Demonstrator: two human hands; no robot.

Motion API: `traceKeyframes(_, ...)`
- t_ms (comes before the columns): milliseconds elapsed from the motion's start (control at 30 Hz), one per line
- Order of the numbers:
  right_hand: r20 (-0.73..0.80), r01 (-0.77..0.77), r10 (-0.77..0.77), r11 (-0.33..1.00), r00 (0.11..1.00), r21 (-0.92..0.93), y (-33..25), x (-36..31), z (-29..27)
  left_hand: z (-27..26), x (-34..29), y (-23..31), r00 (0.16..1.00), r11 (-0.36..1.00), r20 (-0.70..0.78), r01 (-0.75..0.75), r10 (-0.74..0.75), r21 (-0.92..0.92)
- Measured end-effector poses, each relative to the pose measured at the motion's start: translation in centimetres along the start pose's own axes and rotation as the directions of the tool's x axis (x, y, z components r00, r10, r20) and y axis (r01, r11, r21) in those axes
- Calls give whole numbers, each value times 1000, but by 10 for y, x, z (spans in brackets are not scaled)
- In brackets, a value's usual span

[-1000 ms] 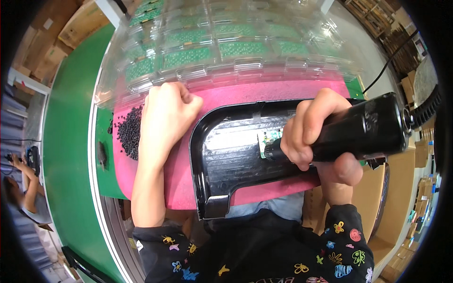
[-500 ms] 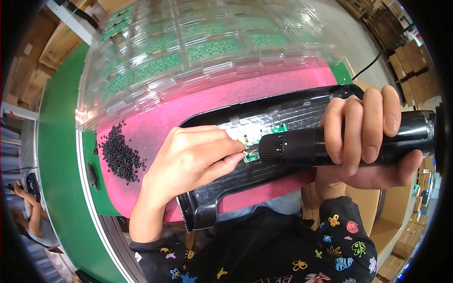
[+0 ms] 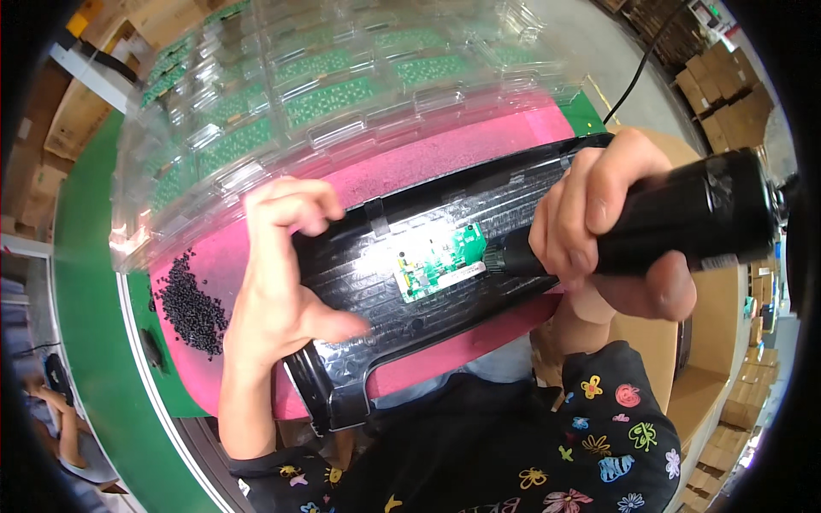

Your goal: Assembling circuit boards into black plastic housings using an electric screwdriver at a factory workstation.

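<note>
Close together, screwdriver (image 3: 697, 212) and circuit board (image 3: 441, 263)

Upper right, brown cardboard boxes (image 3: 717, 81) piled on the grey floor (image 3: 586, 47), and a thin black cable (image 3: 629, 89); right, a large open carton (image 3: 710, 376); far left, another person (image 3: 68, 432); nearer, a small dark object (image 3: 151, 348) on the green bench (image 3: 175, 398)

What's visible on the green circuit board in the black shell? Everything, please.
The green circuit board looks thin, rigid and roughly rectangular, with small components, some dark spots and a pale strip along its near edge. It lies face-up inside the black shell, slanted, its right end farther from the person. The black driver has its nose at that end; whether they touch I can't tell. No finger touches the board.
</note>
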State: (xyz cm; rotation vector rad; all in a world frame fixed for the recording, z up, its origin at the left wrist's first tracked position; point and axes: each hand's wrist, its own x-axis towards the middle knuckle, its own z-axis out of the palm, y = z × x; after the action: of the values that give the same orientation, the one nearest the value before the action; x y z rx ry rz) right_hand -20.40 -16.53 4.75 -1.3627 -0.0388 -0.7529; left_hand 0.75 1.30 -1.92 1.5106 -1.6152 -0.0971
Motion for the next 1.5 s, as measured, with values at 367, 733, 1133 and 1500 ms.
traceKeyframes(367,-25,6,-6,1000,1000,-23,7,3,-12,8,-2,4,985,994,-136,100,-106,-49)
traceKeyframes(733,-43,-52,49,997,998,-56,19,5,13,5,1,13,962,894,45,232,-269,383)
traceKeyframes(1133,92,88,-107,977,990,193,56,96,92,10,-14,16,971,823,116,112,-210,557)
traceKeyframes(1500,233,-127,120,992,965,14,118,98,112,19,-19,11,990,820,37,90,-134,565)
